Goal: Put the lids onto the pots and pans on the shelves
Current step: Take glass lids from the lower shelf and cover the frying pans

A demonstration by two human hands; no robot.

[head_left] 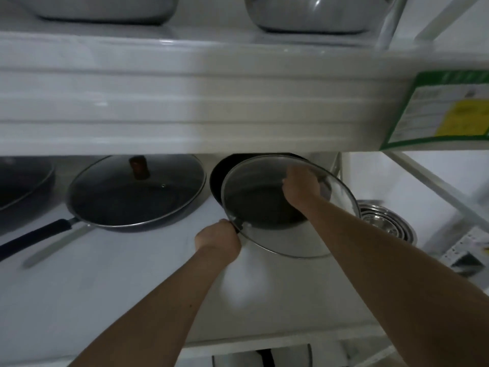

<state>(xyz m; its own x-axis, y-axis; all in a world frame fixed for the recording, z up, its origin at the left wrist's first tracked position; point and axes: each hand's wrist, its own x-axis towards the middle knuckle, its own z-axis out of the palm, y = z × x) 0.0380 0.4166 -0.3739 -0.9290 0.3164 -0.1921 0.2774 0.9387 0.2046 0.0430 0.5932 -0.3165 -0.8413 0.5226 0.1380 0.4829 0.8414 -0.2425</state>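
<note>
A round glass lid [264, 234] with a metal rim hangs tilted over a dark pan [219, 176] on the middle shelf [119, 287]. My right hand [300, 185] grips the lid's knob from above. My left hand [218, 241] is closed around the pan's black handle at the lid's near-left edge. To the left sits a larger dark frying pan [132, 207] with a glass lid [137, 181] and brown knob resting on it.
Another dark pan [23, 186] shows at the far left. Two grey pots [312, 14] stand on the upper shelf [185, 102], whose thick white edge overhangs the pans. Stacked steel bowls [383, 223] sit at the right, beside a white frame post. A green and yellow label [447, 109] hangs top right.
</note>
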